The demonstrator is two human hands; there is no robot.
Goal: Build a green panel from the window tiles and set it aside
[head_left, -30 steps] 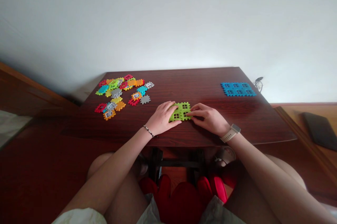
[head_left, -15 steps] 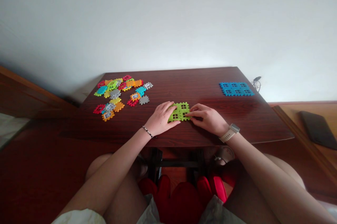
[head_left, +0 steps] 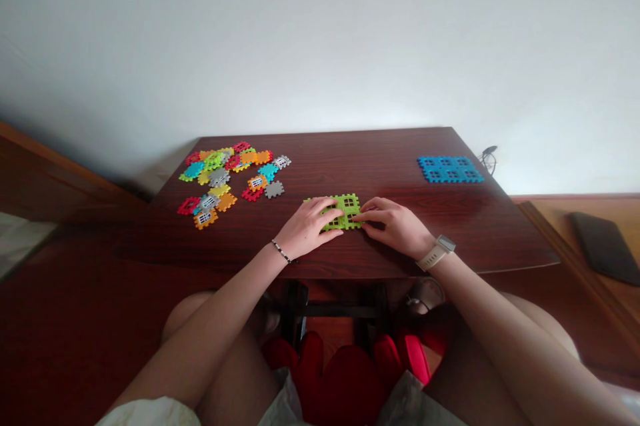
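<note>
White wall (head_left: 320,33) filling the upper view, dark reddish-brown wood-grain tabletop (head_left: 380,166) below it, and a wooden ledge (head_left: 545,213) off the right side carrying a dark slab (head_left: 605,246), maybe a tablet, too dim to tell. Thin black cable (head_left: 489,159) just past the far right corner of the tabletop. Blue waffle-block panel (head_left: 450,169) lying flat near that corner, several square blocks joined, apart from everything else. Loose waffle blocks (head_left: 220,176) in a scattered heap toward the far left corner, mixed red, orange, yellow, green, teal and grey, some printed with windows. Green waffle-block panel (head_left: 345,213), window cutouts showing, flat on the tabletop near the middle of the near edge, partly covered by fingers. Left hand (head_left: 305,226) and right hand (head_left: 395,226) close together, clamped on the panel from either side, left palm down over its left part, right fingers over its right edge, fingertips nearly meeting. White-strapped watch (head_left: 437,253) on the right wrist, thin beaded bracelet (head_left: 281,251) on the left wrist.
</note>
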